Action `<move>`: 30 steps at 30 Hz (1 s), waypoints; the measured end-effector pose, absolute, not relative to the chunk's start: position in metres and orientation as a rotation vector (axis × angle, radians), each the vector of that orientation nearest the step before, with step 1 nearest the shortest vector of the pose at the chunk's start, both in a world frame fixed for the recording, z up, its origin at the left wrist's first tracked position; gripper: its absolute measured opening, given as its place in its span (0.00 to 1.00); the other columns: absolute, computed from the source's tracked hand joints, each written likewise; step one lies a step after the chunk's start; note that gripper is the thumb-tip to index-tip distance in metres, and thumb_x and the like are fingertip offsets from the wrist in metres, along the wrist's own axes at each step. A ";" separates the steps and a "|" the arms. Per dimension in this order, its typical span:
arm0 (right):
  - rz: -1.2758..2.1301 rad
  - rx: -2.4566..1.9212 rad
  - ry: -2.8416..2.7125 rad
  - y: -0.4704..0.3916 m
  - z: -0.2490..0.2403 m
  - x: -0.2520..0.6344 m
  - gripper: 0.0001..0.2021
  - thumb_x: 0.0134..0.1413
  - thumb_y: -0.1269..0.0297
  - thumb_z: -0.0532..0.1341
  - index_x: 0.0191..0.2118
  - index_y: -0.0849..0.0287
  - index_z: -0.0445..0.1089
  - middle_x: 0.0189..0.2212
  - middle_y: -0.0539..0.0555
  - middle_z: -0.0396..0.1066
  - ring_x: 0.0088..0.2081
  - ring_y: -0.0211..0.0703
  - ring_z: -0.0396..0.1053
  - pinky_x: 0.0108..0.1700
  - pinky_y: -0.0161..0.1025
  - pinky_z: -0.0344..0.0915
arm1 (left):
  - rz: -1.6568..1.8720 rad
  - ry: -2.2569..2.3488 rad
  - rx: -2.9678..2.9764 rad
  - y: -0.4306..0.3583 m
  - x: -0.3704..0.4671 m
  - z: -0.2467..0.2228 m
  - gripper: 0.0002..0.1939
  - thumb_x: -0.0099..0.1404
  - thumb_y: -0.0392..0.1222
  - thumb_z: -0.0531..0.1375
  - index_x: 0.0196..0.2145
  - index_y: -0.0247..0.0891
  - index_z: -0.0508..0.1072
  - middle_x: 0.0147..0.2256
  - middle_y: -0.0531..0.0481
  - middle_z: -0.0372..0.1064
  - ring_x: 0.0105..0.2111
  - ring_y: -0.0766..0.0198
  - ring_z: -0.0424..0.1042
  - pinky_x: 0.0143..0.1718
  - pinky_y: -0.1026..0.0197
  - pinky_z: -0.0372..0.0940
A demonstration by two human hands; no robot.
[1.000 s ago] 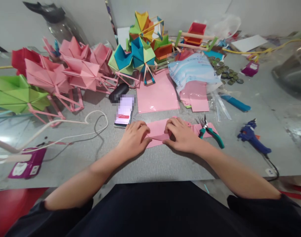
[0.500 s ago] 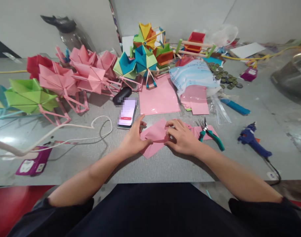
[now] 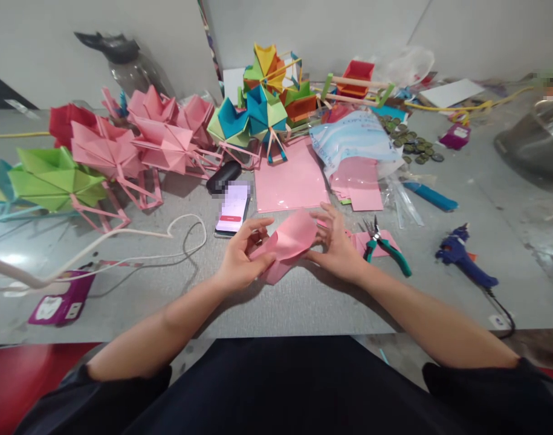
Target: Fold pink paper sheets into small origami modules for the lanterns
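Observation:
A pink sheet of folding paper, partly folded and curved, is held between my hands just over the table. My left hand pinches its left edge, thumb on top and fingers behind. On the other side my right hand has its thumb at the lower edge and its fingers curled by the right corner; how firmly they grip is hard to see. Right of this hand, green-handled pliers lie spread on another pink paper piece. A lit phone lies beyond my left hand.
Folded pink paper models line the back left, near a green one. A pink paper stack and a plastic bag lie ahead. To the right are a blue cutter and a glue gun; a white cable crosses the left.
The pink paper has been lifted and turned, and its surface now bows upward. My right hand has opened somewhat and its fingers have moved up along the right side.

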State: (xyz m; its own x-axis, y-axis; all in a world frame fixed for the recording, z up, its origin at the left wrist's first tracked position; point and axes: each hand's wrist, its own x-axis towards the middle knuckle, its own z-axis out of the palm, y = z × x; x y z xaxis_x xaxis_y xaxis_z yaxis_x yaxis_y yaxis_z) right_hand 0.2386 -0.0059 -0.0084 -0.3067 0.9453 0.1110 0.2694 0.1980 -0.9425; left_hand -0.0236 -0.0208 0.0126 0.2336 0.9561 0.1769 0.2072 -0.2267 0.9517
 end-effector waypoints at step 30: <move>0.332 -0.826 -1.838 -0.021 0.020 0.244 0.07 0.73 0.65 0.63 0.41 0.52 0.78 0.31 0.50 0.83 0.31 0.43 0.80 0.36 0.41 0.76 | 1.210 0.921 1.821 -0.023 -0.020 0.013 0.15 0.70 0.39 0.66 0.54 0.41 0.75 0.45 0.45 0.77 0.43 0.58 0.76 0.48 0.53 0.72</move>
